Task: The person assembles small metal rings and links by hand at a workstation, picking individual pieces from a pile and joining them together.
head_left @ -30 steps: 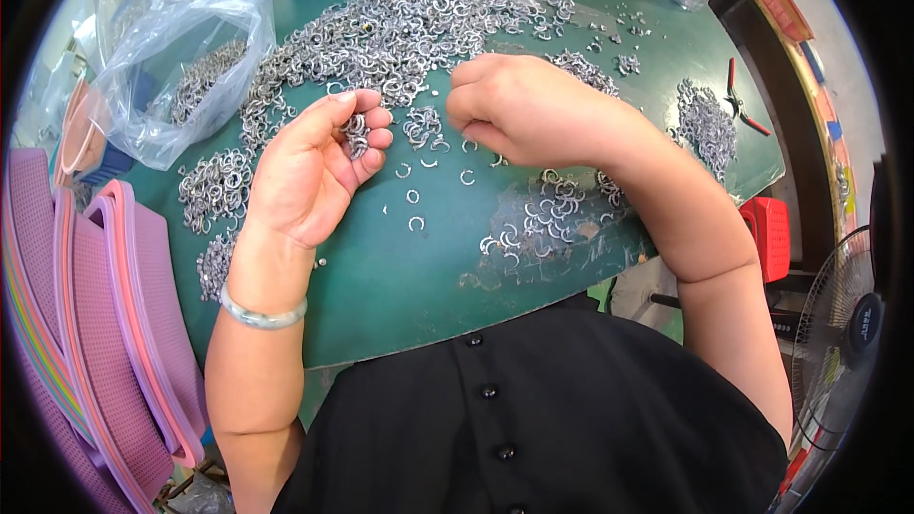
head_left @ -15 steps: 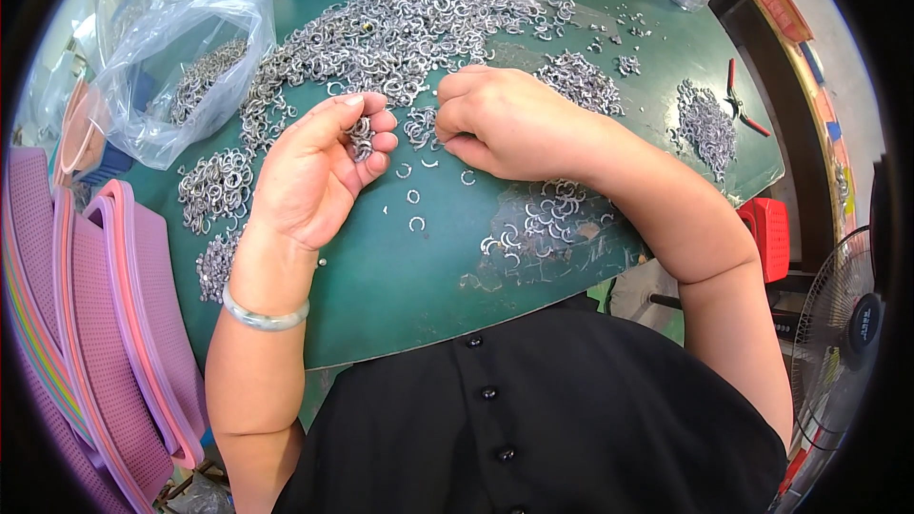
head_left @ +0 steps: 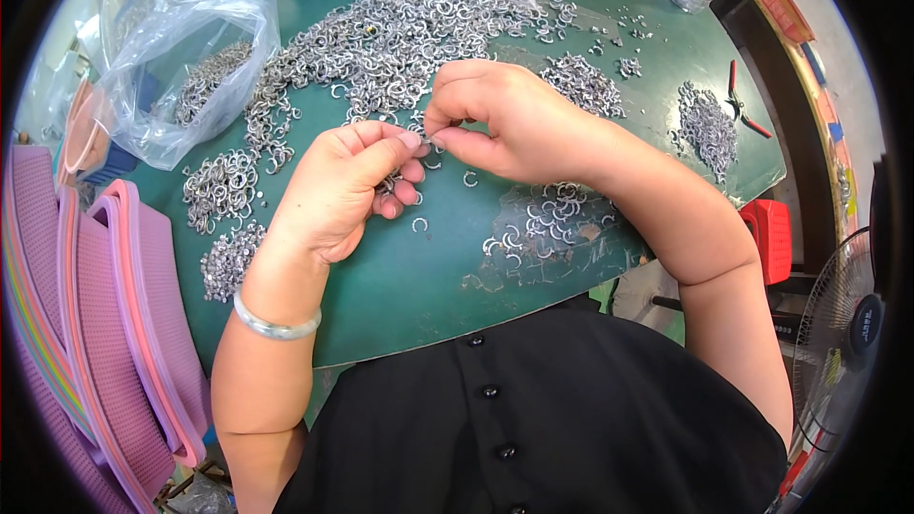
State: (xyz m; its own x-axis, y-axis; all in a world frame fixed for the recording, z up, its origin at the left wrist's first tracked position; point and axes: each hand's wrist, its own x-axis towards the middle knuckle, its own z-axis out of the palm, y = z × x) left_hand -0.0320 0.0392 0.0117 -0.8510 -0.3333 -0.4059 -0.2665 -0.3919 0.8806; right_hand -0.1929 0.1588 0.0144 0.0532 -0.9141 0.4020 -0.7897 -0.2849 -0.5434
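Note:
My left hand (head_left: 347, 186), with a pale bangle (head_left: 276, 324) at the wrist, is curled around several open metal rings (head_left: 388, 184); its thumb and forefinger are pressed together. Against those fingertips, my right hand (head_left: 509, 124) pinches what looks like a small metal ring (head_left: 435, 143), mostly covered by the fingers. A broad heap of grey C-shaped rings (head_left: 400, 33) spreads just beyond both hands. One loose ring (head_left: 420, 225) lies on the green table (head_left: 381, 309) beside my left fingers, and another ring (head_left: 470, 179) rests below my right hand.
Smaller ring piles (head_left: 221, 188) and a pile of tiny pieces (head_left: 231, 262) lie left. More piles (head_left: 583, 84) and red-handled pliers (head_left: 738, 105) are right. A clear bag (head_left: 157, 138) stands far left, beside stacked purple baskets (head_left: 157, 295). A fan (head_left: 838, 314) is right.
My left hand has turned from palm-up to palm inward and moved right, so its fingertips now meet those of my right hand. The right hand has stayed nearly in place.

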